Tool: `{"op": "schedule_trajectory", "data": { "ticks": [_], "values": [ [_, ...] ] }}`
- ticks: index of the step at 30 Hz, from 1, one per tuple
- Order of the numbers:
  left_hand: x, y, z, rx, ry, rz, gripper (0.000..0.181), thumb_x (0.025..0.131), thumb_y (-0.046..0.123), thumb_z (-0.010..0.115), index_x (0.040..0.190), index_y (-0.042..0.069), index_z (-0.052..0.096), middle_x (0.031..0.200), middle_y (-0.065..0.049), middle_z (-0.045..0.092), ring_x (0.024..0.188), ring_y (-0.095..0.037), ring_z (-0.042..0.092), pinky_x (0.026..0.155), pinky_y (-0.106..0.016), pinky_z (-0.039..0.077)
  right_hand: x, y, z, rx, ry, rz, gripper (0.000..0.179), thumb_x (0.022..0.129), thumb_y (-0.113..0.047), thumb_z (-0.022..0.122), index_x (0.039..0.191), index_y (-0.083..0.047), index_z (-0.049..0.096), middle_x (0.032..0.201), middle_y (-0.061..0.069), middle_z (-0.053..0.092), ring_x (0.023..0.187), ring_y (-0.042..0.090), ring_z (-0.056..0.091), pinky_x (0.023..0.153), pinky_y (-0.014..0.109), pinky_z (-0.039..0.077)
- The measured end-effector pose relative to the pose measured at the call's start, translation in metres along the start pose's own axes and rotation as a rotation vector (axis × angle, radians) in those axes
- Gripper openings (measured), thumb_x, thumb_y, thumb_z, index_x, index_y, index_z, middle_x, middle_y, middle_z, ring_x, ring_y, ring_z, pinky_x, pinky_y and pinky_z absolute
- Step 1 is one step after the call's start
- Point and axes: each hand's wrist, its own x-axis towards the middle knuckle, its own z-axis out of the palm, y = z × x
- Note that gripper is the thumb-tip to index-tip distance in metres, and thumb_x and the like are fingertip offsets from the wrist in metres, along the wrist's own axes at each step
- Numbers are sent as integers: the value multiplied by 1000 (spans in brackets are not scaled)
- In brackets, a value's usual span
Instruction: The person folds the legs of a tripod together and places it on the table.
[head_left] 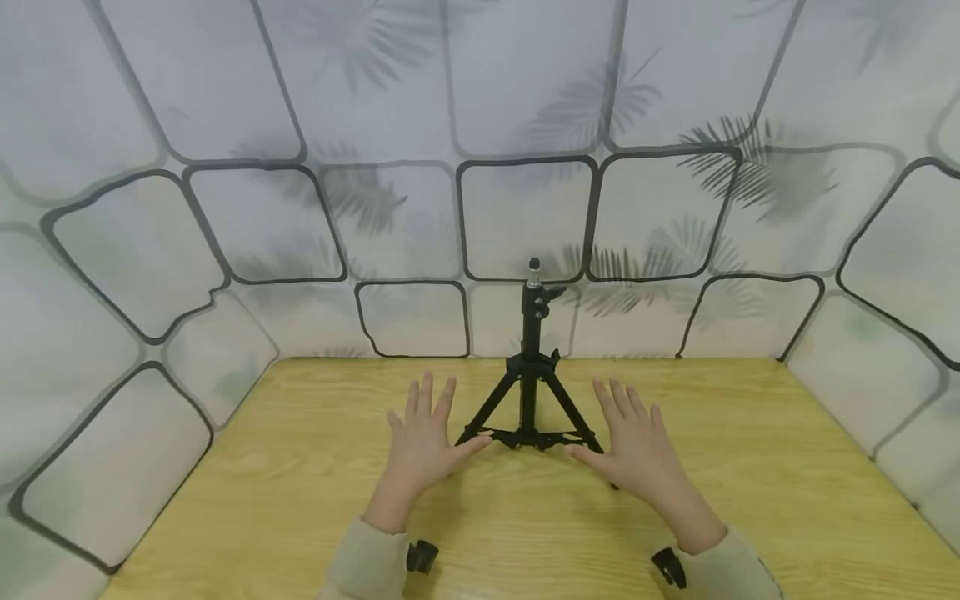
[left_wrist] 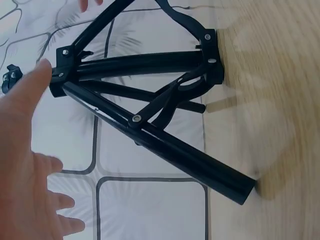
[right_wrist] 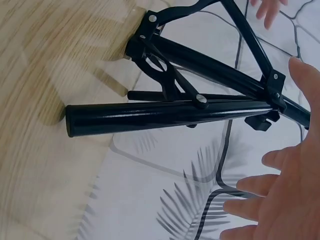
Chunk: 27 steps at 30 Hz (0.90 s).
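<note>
A small black tripod stand stands upright on the wooden table, its legs spread and a silver stud with a dark tip at its top. To its left my left hand hovers with fingers spread, thumb pointing at the near leg. My right hand mirrors it on the other side, fingers likewise extended. Both hands hold nothing. In the left wrist view a tripod leg and the hinged braces show beside the open palm. The right wrist view has another leg and a small knob near the collar.
The light wooden table meets a patterned cloth backdrop with dark outlines and leaf prints, which rises behind and along both sides. Black straps sit at the wrists by the light sleeves.
</note>
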Motion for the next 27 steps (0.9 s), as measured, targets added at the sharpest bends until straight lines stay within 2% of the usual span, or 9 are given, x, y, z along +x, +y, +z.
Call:
{"op": "schedule_trajectory", "data": {
  "ticks": [3, 6, 10, 14, 20, 23, 27],
  "values": [
    [1, 0, 3, -60, 38, 12, 91, 74, 63, 55, 140, 7, 25, 144, -18, 13, 131, -34, 8, 93, -65, 12, 0, -1, 1, 17, 15, -11, 96, 74, -63, 55, 140, -4, 19, 140, 25, 20, 125, 44, 17, 95, 62, 11],
    [1, 0, 5, -171, 104, 50, 84, 76, 54, 61, 134, 0, 33, 140, -21, 24, 128, -36, 18, 96, -58, 19, 1, -1, 2, 43, 36, -29, 92, 74, -56, 60, 139, -2, 22, 138, 25, 23, 124, 43, 20, 96, 61, 13],
    [-1, 0, 6, -326, 187, 135, 74, 78, 48, 61, 130, 0, 40, 136, -19, 31, 123, -36, 29, 95, -51, 29, 3, -2, 3, 107, 88, -65, 86, 75, -46, 66, 136, 2, 29, 135, 26, 29, 122, 42, 26, 96, 58, 19],
    [-3, 2, 4, -432, 188, 134, 71, 79, 46, 61, 130, 2, 41, 136, -16, 33, 122, -35, 31, 94, -51, 31, 7, -3, 2, 158, 123, -105, 80, 76, -40, 67, 133, 3, 33, 132, 25, 35, 117, 41, 34, 94, 53, 28],
    [1, 3, 4, -471, 142, 86, 68, 75, 32, 70, 130, 3, 42, 136, -14, 35, 120, -33, 35, 94, -49, 32, 8, -5, 0, 211, 122, -112, 71, 79, -33, 66, 131, 4, 35, 130, 22, 39, 115, 38, 38, 91, 51, 33],
    [2, 2, 5, -482, 146, 104, 66, 76, 29, 70, 130, 3, 43, 133, -14, 38, 119, -30, 37, 94, -45, 34, 9, -4, 0, 240, 139, -123, 66, 79, -26, 67, 130, 4, 38, 129, 22, 41, 115, 37, 40, 90, 50, 35],
    [1, 2, 6, -519, 188, 139, 60, 75, 24, 71, 126, 1, 47, 125, -15, 47, 114, -29, 44, 91, -42, 38, 10, -1, 2, 277, 162, -151, 60, 79, -21, 68, 127, 3, 42, 125, 21, 45, 112, 35, 43, 88, 49, 37]
  ]
}}
